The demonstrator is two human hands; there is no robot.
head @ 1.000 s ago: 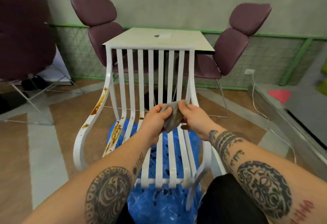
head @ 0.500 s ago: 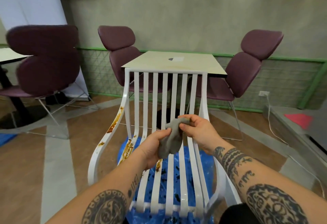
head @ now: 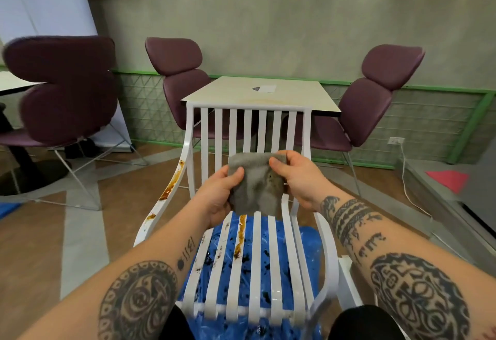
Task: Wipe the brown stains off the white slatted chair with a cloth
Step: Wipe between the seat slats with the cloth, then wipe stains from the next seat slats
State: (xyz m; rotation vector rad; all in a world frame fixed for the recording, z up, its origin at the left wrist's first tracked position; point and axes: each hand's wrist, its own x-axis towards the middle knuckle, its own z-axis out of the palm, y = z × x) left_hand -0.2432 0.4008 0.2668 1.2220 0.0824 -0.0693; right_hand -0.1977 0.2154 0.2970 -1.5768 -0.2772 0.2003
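both hands pinch a grey cloth spread flat above the seat: left hand grips its left edge, right hand its upper right corner. below it, the white slatted chair carries brown stains on its left armrest and one seat slat, over blue plastic sheeting.

Purple chairs, beige table, wood floor

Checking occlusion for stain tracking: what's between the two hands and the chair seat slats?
Head view: the grey cloth, held spread by left hand and right hand, hangs above the white slatted chair; nothing else intervenes.
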